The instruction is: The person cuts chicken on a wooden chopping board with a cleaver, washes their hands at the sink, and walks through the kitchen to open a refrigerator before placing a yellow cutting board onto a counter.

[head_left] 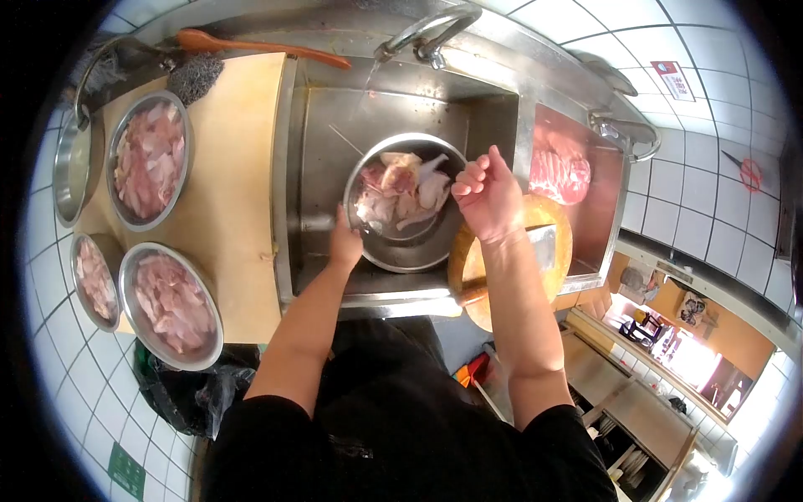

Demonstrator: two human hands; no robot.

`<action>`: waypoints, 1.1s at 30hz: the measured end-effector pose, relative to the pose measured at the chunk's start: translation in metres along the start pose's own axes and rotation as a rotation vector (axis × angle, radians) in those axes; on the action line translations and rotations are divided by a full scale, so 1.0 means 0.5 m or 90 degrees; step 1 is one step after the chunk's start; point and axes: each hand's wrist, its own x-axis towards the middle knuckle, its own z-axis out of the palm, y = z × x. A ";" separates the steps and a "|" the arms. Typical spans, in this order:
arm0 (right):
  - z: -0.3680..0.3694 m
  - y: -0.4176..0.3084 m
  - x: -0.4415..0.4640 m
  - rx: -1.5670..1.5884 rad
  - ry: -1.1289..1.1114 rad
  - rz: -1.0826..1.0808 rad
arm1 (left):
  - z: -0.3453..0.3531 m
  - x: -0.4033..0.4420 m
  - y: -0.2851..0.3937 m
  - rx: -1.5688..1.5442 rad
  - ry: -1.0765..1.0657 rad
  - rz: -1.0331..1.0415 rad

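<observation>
A steel bowl (pixel 406 266) holding raw chicken pieces (pixel 401 188) rests in the sink (pixel 322 109). My left hand (pixel 345 244) is at its left side, gripping the wall near the rim; some fingers are hidden by the bowl. Just off the right rim, my right hand (pixel 488 199) is raised with its fingers curled in and the palm partly showing. No object is visible in it. Beneath my right forearm lies a round chopping board (pixel 556 222) with a wide metal blade (pixel 544 248) on it.
Water runs from the faucet (pixel 435 29) behind the bowl. Several steel bowls of cut raw meat (pixel 171 301) stand on the wooden board (pixel 238 167) at left. A wooden paddle (pixel 268 48) lies behind. Pink meat (pixel 560 176) sits in the right basin (pixel 590 243).
</observation>
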 end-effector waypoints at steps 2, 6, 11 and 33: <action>-0.003 0.012 0.019 0.003 -0.028 0.019 | 0.013 0.008 0.007 0.005 -0.031 0.042; 0.006 0.036 0.053 -0.005 -0.132 0.051 | -0.033 0.015 0.049 0.092 -0.089 0.045; 0.052 0.111 0.090 0.057 -0.249 0.105 | -0.141 -0.008 0.208 -0.565 -0.049 0.147; 0.194 0.268 0.173 -0.356 -0.228 0.117 | -0.342 0.033 0.440 -0.614 0.100 0.347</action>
